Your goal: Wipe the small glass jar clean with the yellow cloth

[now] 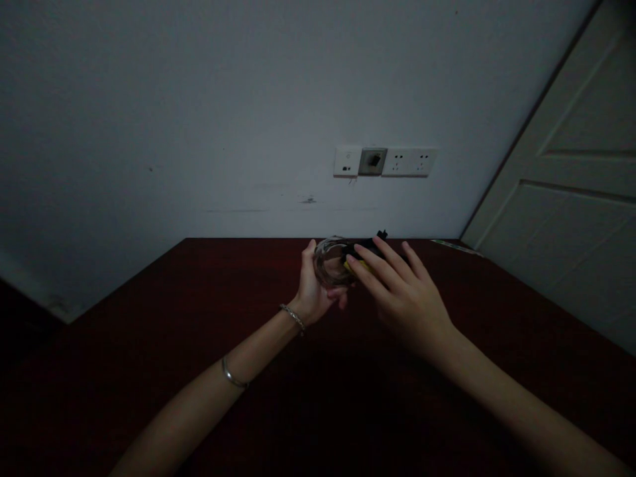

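At 3 o'clock off left hand's [312, 295] clutched coil [322, 266], gently steady black-and-yellow bit [368, 244] — can't tell right hand's [410, 295] grip tbh.

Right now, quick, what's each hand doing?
Left hand: holding the coil.
Right hand: laid over the black-and-yellow thing; whether it grips can't be told.

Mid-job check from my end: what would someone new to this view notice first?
Most likely the two bare hands near the middle: the left hand holds a translucent-looking coil, and the right hand partly covers a black-and-yellow item beside it. Next, the pale row of wall plates above the dark red tabletop stands out.
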Motion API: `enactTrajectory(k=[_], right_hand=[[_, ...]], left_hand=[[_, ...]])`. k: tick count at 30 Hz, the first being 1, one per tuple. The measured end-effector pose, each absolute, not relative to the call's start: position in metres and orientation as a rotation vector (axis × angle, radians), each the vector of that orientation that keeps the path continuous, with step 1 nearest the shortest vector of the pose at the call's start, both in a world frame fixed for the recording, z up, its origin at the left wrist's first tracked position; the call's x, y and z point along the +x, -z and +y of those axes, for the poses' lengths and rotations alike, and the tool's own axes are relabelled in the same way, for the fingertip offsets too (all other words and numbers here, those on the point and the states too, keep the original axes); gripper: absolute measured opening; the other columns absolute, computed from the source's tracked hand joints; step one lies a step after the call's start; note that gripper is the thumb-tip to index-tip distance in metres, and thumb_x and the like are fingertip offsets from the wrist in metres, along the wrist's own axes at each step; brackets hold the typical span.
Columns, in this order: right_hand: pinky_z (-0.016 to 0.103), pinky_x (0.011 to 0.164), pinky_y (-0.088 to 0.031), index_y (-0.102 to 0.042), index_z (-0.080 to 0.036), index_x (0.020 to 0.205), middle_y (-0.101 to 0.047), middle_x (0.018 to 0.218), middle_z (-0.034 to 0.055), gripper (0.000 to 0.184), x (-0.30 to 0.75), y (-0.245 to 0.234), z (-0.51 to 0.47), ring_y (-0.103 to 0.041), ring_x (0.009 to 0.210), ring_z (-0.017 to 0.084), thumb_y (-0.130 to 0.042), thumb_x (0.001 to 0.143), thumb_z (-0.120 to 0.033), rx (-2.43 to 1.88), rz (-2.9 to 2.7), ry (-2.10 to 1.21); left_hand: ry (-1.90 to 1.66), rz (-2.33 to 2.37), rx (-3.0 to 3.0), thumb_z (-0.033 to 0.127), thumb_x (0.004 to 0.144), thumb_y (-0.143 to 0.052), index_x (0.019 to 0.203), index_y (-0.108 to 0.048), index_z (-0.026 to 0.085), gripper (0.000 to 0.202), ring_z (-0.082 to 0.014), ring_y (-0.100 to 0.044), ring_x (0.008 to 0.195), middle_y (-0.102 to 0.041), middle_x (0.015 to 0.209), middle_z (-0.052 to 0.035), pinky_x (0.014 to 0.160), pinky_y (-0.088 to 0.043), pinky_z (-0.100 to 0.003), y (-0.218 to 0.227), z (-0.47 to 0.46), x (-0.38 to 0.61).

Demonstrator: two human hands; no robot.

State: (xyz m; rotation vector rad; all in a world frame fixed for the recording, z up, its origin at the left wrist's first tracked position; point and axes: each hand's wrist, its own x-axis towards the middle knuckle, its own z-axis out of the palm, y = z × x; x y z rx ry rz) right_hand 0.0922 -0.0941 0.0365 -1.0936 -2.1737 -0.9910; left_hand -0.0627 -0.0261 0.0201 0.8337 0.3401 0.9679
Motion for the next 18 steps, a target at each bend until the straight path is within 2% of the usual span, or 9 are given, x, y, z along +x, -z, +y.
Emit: enactTrajectory(k=[3,8,13,18], right_hand=[[0.058,0.106,-0.031,-0.051,-0.017,0.131,-0.053,0.139,0.0076,0.044,0.087,-0.032,-0.098,-0.039,0.133,0.031,-0.043,0.089,-0.009,-1.065,-2.235,0.945],[0.057,0.107,-0.029,-0.05,-0.02,0.132,-0.052,0.139,0.0045,0.041,0.081,-0.033,-0.1,-0.04,0.133,0.029,-0.041,0.093,-0.013,-1.025,-2.253,0.928],[0.059,0.105,-0.032,-0.051,-0.018,0.131,-0.053,0.139,0.0075,0.04,0.086,-0.037,-0.095,-0.04,0.132,0.032,-0.045,0.092,-0.014,-1.063,-2.18,0.973],[0.056,0.106,-0.033,-0.051,-0.017,0.131,-0.053,0.138,0.0095,0.044,0.091,-0.033,-0.094,-0.038,0.133,0.032,-0.047,0.088,-0.008,-1.108,-2.114,1.008]], left_hand=[[-1.019,0.386,0.752,0.073,0.081,-0.028,0.085,-0.066,0.012,0.072,-0.0075,-0.033,0.028,-0.055,0.048,-0.0002,0.028,-0.03,-0.022,-0.024,-0.02,-0.06],[-1.083,0.393,0.695,0.066,0.082,-0.039,0.087,-0.067,0.013,0.061,-0.0086,-0.045,0.036,-0.062,0.057,-0.0031,0.032,-0.028,-0.019,-0.021,-0.022,-0.049],[-0.963,0.386,0.742,0.07,0.081,-0.033,0.077,-0.063,0.015,0.063,-0.0091,-0.033,0.027,-0.05,0.044,0.002,0.028,-0.033,-0.023,-0.016,-0.031,-0.05],[-0.938,0.348,0.768,0.07,0.084,-0.019,0.08,-0.064,0.013,0.073,-0.007,-0.028,0.026,-0.056,0.05,-0.0011,0.027,-0.034,-0.023,-0.023,-0.029,-0.061]])
